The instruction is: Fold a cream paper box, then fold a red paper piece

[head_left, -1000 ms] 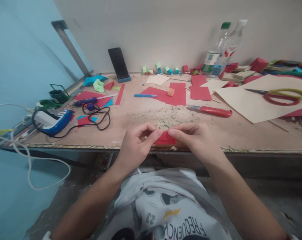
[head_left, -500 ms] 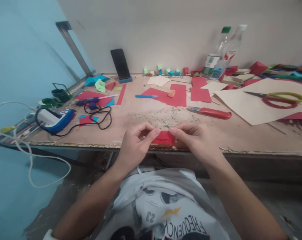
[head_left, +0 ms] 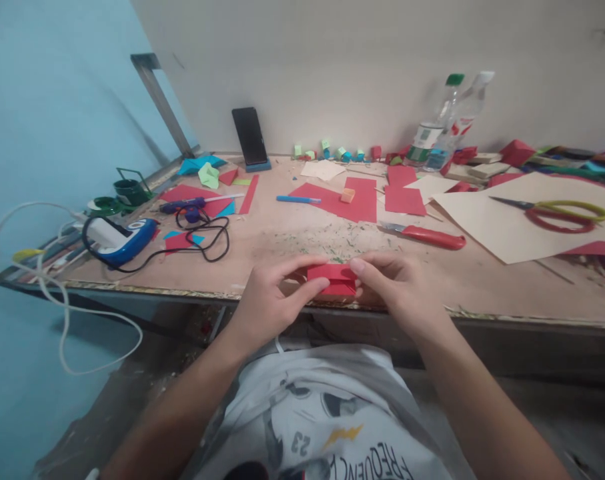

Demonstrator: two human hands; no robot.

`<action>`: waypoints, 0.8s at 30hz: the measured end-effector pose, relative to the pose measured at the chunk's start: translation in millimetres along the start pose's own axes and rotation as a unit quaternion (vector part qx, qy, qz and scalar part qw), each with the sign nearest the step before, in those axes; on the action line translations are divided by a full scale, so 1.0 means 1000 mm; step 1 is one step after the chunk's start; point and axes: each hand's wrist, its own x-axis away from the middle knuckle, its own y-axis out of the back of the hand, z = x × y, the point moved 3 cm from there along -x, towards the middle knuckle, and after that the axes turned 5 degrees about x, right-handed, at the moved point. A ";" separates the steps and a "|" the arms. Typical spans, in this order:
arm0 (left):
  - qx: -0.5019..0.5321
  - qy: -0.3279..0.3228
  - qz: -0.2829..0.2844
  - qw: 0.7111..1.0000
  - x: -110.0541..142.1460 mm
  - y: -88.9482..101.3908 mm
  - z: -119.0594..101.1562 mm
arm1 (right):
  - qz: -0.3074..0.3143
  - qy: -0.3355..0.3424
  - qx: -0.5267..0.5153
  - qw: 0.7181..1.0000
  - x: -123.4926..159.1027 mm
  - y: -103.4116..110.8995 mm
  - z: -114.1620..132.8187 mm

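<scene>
A small piece of folded red paper is held between both hands, just above the table's front edge. A slit or fold line runs across it, and its upper and lower layers look parted. My left hand pinches its left end, thumb in front and fingers behind. At the right end, my right hand grips it between thumb and fingers. Beyond the hands lie green scraps on the tabletop. A red-handled knife lies past my right hand, and a blue pen rests farther back.
Scissors lie on a cream sheet at right. Two plastic bottles stand by the wall. At left are a glue gun with a black cord and a blue power strip. A phone leans on a stand, beside small paper cubes.
The red paper has opened somewhat, showing more of its inner fold. My left thumb has shifted onto its front face. The whole view has tilted slightly upward.
</scene>
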 end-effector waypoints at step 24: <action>0.174 0.110 -0.051 0.977 -0.005 0.000 -0.003 | -0.012 0.038 0.047 0.998 0.002 0.001 0.002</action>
